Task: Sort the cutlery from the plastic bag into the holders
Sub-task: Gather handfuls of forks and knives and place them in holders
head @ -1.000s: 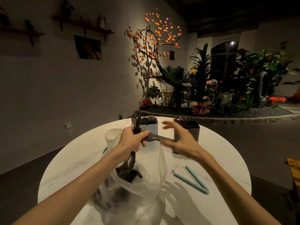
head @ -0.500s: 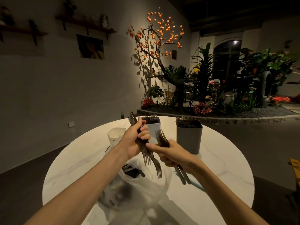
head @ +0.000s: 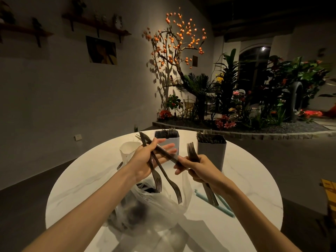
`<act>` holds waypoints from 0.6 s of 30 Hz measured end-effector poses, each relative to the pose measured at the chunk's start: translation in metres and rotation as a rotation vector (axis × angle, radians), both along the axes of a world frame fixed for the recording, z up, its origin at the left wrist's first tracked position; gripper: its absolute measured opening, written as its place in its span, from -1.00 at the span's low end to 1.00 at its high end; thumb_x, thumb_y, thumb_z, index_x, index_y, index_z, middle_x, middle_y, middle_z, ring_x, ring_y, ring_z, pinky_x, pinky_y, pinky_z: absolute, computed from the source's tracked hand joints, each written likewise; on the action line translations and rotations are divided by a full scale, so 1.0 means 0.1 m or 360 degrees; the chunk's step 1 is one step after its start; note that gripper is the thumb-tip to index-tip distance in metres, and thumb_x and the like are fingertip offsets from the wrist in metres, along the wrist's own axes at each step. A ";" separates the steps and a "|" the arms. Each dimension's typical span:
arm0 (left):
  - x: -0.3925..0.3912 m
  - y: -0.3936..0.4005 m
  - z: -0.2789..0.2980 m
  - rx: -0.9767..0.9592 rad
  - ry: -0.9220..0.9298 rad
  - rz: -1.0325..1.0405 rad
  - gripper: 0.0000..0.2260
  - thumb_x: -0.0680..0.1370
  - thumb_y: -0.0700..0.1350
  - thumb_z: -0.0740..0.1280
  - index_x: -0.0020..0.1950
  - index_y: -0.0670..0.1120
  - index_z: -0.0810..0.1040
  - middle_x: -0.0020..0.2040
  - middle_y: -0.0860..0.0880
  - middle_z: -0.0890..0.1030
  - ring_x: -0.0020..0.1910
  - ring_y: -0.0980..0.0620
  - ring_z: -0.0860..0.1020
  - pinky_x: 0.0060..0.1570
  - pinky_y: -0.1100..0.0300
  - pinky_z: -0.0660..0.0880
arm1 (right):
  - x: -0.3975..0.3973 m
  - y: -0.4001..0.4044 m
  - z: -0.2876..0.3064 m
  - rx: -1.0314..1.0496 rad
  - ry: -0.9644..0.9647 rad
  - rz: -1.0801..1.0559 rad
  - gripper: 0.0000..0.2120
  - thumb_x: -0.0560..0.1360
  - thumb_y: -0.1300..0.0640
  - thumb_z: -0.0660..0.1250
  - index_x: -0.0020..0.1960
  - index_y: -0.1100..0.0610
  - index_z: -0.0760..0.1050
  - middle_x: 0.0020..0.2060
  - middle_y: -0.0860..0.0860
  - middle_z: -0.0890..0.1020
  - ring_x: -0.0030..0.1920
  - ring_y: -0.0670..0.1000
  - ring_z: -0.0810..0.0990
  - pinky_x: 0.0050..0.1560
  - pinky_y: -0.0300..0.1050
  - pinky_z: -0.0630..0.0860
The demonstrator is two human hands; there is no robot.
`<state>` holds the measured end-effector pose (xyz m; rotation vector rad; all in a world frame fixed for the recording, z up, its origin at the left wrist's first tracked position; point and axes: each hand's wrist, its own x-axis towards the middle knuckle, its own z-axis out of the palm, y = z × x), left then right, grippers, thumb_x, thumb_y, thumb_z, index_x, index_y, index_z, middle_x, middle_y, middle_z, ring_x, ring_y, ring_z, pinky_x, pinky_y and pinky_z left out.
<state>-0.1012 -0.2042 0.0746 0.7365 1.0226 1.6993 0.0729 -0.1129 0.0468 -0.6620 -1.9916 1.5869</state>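
Over the plastic bag [head: 145,211] at the worktop's [head: 245,188] near edge, the left hand [head: 145,159] is loosely holding forks [head: 158,177], tines hanging down. The right hand [head: 198,170] is gripping several more and pinching a knife [head: 163,151]. Both holders [head: 211,151] are standing by the far edge.

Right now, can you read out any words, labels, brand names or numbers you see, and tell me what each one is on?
No text can be read.
White cup: small dark marks, too small to read.
Picture on the wall: an image, no legible words.
Yellow object at the right edge: blurred, nothing legible.
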 end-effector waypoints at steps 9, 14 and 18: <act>-0.01 -0.05 -0.04 -0.0141 0.0201 0.0067 -0.68 0.72 -0.08 0.15 0.29 -0.29 0.51 0.07 -0.27 0.70 0.03 -0.24 0.71 -0.09 -0.01 0.69 | 0.00 0.08 -0.03 0.0091 0.0110 -0.0245 -0.72 0.58 -0.06 0.35 0.04 0.13 0.70 -0.23 0.09 0.73 -0.48 -0.11 0.34 -0.46 -0.33 0.29; 0.00 -0.11 -0.07 -0.0154 0.0217 -0.0036 -0.72 0.72 -0.10 0.16 0.23 -0.29 0.50 0.05 -0.27 0.71 -0.01 -0.25 0.71 -0.11 -0.02 0.69 | 0.03 0.05 0.01 -0.0004 0.0526 -0.0460 -0.80 0.52 0.06 0.45 0.07 0.14 0.68 -0.28 0.04 0.69 -0.51 -0.17 0.39 -0.46 -0.34 0.32; 0.06 -0.13 -0.13 -0.0103 0.0122 -0.0119 -0.79 0.70 -0.10 0.21 0.14 -0.23 0.51 -0.12 -0.23 0.70 -0.16 -0.21 0.70 -0.18 -0.01 0.67 | -0.05 0.01 0.09 -0.0198 0.0825 -0.0608 -0.76 0.51 0.09 0.47 0.09 0.23 0.66 -0.42 -0.06 0.59 -0.52 -0.16 0.33 -0.51 -0.35 0.29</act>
